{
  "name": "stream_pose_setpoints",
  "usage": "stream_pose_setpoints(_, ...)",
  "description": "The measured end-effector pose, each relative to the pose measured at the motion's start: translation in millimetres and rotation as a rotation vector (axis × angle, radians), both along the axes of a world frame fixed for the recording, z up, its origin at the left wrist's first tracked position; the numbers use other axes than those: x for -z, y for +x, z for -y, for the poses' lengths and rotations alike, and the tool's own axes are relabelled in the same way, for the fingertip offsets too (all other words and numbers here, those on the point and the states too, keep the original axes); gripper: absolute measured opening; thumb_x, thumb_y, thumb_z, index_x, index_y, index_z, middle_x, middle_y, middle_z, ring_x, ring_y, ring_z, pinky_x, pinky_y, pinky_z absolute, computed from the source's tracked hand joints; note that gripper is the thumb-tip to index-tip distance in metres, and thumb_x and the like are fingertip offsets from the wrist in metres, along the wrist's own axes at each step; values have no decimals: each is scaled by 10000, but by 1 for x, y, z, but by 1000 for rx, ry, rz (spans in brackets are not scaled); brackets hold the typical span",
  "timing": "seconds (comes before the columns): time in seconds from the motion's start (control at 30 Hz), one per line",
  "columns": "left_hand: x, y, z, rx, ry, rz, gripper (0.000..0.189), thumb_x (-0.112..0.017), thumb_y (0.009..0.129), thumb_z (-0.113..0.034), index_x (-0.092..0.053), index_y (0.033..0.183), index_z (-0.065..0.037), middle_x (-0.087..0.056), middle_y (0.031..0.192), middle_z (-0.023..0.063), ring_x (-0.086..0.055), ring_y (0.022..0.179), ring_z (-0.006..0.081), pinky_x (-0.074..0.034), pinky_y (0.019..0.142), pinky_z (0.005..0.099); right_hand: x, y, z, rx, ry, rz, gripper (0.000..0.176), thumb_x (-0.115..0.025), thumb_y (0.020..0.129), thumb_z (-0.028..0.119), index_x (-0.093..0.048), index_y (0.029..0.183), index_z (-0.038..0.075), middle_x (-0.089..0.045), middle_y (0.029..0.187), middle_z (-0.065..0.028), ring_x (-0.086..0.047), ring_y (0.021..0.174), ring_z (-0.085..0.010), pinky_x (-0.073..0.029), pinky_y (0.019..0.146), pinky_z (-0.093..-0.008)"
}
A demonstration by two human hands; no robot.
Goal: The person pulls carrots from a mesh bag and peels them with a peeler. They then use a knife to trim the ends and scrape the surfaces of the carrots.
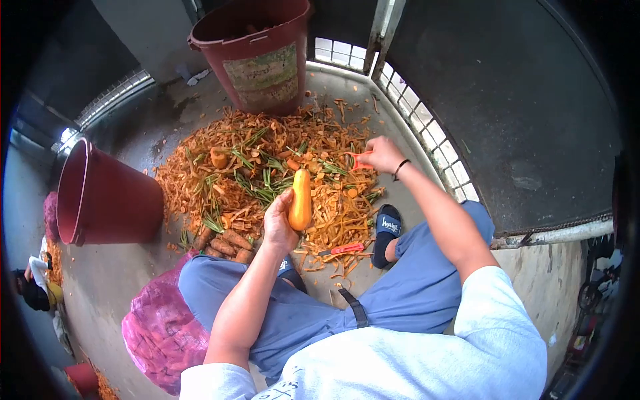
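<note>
Carrot (301, 200), peeled smooth and tapering, tilts upright over the near part of the heap of peelings (190, 157), the left hand (280, 221) curled around its lower side. Above the heap's right edge, the right hand (385, 155) pinches an orange peeler (361, 160). The heap tangles ribbon-like shavings with green stalks. Behind it, a maroon bucket (280, 70) with a worn label holds shadowed orange pieces; left of it, another bucket (123, 197) hides its contents. Near the heap's front left, a pink mesh sack (163, 327) bulges lumpily.
</note>
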State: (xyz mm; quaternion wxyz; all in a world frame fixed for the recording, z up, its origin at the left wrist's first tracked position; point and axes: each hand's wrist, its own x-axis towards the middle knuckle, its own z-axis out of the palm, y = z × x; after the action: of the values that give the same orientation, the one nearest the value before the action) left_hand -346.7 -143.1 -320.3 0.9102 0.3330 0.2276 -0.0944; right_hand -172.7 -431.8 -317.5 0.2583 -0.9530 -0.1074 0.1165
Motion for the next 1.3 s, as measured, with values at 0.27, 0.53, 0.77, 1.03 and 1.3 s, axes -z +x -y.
stream_pose_setpoints(0.27, -14, 16, -11, 200, 306, 96, 489, -719, 946, -333, -598, 1315, -37, -674, 1095, 53, -667, 954, 145, -565, 808, 315, 256, -37, 1, 273, 459, -436, 412, -852, 815, 379, -780, 974, 6, -768, 890, -154, -727, 784, -197, -560, 758, -345)
stream_pose_setpoints(0.53, -12, 25, -14, 112, 454, -110, 461, -660, 988, -467, -657, 1199, -58, -661, 927, 26, -643, 780, 128, -536, 645, 294, 233, -130, -19, 9, -222, 83, 471, -678, 922, 415, -642, 1174, 19, -644, 1108, -214, -616, 1080, -397, -485, 959, -503)
stream_pose_setpoints(0.77, -12, 8, 21, 145, 235, -171, 360, -580, 1018, -406, -662, 1092, -63, -659, 917, 45, -621, 794, 152, -510, 728, 341, 293, -221, -42, -640, -667, -324, 351, -585, 919, 229, -648, 1230, 78, -683, 1227, -153, -586, 1212, -356, -435, 986, -502)
stream_pose_setpoints(1.03, -16, 2, 12, 156, 295, -128, 573, -629, 942, -661, -653, 954, -88, -637, 763, 24, -624, 617, 142, -520, 548, 331, 271, -187, -23, -539, -316, -489, 246, -681, 771, 215, -729, 955, 58, -723, 1009, -246, -703, 987, -418, -562, 849, -494)
stream_pose_setpoints(1.3, -2, -12, 17, 235, 335, -70, 406, -693, 962, -408, -624, 1149, -54, -632, 891, 37, -642, 775, 153, -538, 693, 309, 111, -71, -4, -301, -150, -322, 616, -882, 656, 244, -623, 1166, 17, -718, 1017, -219, -708, 989, -345, -553, 843, -437)
